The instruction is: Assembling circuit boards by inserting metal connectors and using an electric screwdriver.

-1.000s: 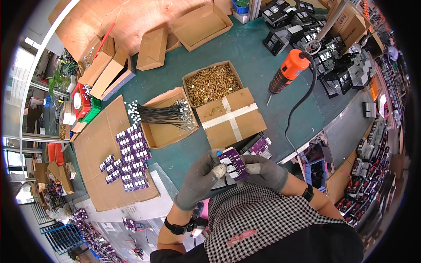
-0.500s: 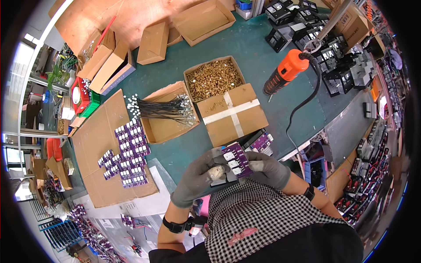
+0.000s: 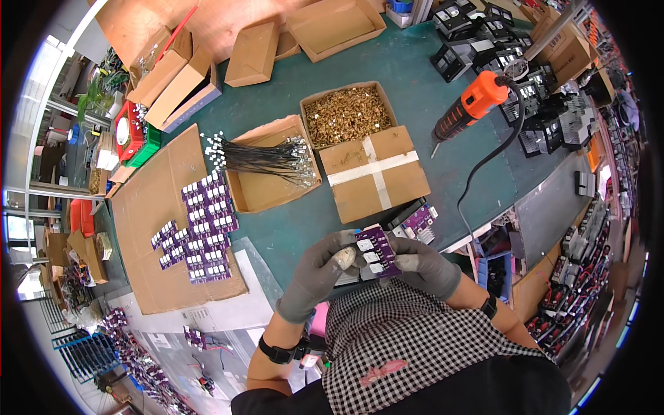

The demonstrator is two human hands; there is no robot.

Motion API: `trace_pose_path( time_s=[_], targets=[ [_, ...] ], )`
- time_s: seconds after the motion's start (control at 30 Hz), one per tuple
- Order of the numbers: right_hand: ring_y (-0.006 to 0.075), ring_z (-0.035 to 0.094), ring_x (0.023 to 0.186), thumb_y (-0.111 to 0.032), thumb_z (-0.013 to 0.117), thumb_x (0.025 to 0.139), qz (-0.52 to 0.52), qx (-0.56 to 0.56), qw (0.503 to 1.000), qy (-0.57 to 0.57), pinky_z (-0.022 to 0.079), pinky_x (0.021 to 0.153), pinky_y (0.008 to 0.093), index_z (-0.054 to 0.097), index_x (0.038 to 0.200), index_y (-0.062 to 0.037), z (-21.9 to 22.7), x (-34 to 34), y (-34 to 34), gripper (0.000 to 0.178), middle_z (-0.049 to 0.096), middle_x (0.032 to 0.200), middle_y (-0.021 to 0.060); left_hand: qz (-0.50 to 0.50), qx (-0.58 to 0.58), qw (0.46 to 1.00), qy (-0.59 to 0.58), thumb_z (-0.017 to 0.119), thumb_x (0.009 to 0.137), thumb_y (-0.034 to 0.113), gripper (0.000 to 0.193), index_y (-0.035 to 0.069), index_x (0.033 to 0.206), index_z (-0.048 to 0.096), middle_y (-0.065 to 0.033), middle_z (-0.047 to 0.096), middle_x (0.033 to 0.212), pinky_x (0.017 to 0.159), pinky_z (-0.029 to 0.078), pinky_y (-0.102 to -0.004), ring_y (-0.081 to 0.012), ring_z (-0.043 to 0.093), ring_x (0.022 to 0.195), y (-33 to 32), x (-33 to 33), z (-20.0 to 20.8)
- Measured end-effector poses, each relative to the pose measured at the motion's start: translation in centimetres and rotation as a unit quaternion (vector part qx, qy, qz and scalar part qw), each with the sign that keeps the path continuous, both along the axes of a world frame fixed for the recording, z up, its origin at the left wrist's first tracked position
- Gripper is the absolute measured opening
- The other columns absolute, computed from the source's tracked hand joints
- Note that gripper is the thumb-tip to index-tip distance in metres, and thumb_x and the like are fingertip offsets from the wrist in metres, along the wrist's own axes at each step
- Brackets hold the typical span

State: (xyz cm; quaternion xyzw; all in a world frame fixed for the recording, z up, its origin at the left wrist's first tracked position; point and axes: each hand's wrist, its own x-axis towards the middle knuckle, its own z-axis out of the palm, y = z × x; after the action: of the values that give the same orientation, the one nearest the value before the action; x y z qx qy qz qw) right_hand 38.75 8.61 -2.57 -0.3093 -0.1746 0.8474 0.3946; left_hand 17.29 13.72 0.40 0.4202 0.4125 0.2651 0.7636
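Holding a purple circuit board [image 3: 374, 250] close to the chest, both gloved hands work over it: left hand [image 3: 319, 271] clenched on its left edge with a bare fingertip showing through the glove, right hand [image 3: 423, 265] pinching the right edge. The board carries white square parts and sits above a dark block [image 3: 353, 277] in the left grip. Looks like a fitting or checking step, mid-way; the next move likely needs a steady two-hand hold and a careful set-down. Just beyond, more purple boards [image 3: 417, 223] on the green bench [image 3: 290, 235]. Left, rows of boards [image 3: 204, 228] on a cardboard sheet [image 3: 149, 277]. Farther, a taped box [image 3: 377, 169], a box of brass bits [image 3: 346, 114], a wire bundle [image 3: 266, 155], an orange power tool [image 3: 474, 104].
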Motion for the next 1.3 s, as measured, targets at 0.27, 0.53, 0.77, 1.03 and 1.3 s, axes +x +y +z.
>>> trace_pose_path(
  time_s=[0.27, 0.53, 0.77, 1.03, 1.3],
  targets=[
    [0.0174, 0.056, 0.086, -0.024, 0.062, 0.084, -0.023, 0.057, 0.995, -0.075, 0.047, 0.077, 0.0341, 0.054, 0.109, -0.0003, 1.2, 0.5, 0.3, 0.035, 0.058, 0.098, 0.0070, 0.049, 0.006, 0.999, -0.008, 0.055, 0.090, 0.029, 0.043, -0.002, 0.119, 0.051, -0.0093, 0.063, 0.098, 0.073, 0.050, -0.0279, -0.0161, 0.061, 0.086, -0.8, -1.8, -1.9],
    [0.0231, 0.057, 0.082, -0.017, 0.071, 0.071, 0.040, 0.582, 0.579, -0.570, 0.047, 0.074, 0.0345, 0.059, 0.091, -0.0070, -0.3, -0.1, 0.1, 0.025, 0.058, 0.088, 0.0066, 0.103, 0.014, 0.974, 0.201, 0.063, 0.085, 0.020, 0.040, 0.003, 0.120, 0.051, -0.0089, 0.062, 0.102, 0.072, 0.049, -0.0276, -0.0169, 0.060, 0.089, -2.6, -6.4, -8.0],
    [0.0183, 0.056, 0.089, -0.018, 0.055, 0.073, 0.083, 0.636, 0.440, -0.628, 0.044, 0.078, 0.0318, 0.059, 0.090, -0.0063, -3.6, -1.8, -0.3, 0.021, 0.056, 0.090, 0.0040, -0.050, 0.212, 0.902, 0.374, 0.077, 0.066, 0.017, 0.081, 0.009, 0.135, 0.034, -0.0146, 0.047, 0.119, 0.082, 0.049, -0.0372, -0.0291, 0.055, 0.104, -4.3, -3.6, -10.0],
    [0.0189, 0.055, 0.088, -0.017, 0.053, 0.075, 0.106, 0.623, 0.427, -0.647, 0.044, 0.080, 0.0323, 0.060, 0.091, -0.0064, -4.8, -2.0, 0.5, 0.020, 0.056, 0.091, 0.0044, -0.061, 0.228, 0.882, 0.409, 0.076, 0.065, 0.017, 0.085, 0.012, 0.136, 0.031, -0.0162, 0.045, 0.121, 0.088, 0.046, -0.0433, -0.0350, 0.053, 0.106, -3.7, -2.0, -10.4],
    [0.0257, 0.057, 0.095, -0.012, 0.064, 0.067, -0.021, 0.544, 0.511, -0.665, 0.043, 0.088, 0.0385, 0.058, 0.108, -0.0068, -0.7, 1.8, 1.7, 0.041, 0.058, 0.102, 0.0084, 0.019, 0.230, 0.896, 0.378, 0.073, 0.066, 0.011, 0.057, 0.010, 0.118, 0.049, -0.0142, 0.046, 0.118, 0.081, 0.052, -0.0362, -0.0310, 0.059, 0.097, -3.4, -0.7, -10.5]
  ],
)
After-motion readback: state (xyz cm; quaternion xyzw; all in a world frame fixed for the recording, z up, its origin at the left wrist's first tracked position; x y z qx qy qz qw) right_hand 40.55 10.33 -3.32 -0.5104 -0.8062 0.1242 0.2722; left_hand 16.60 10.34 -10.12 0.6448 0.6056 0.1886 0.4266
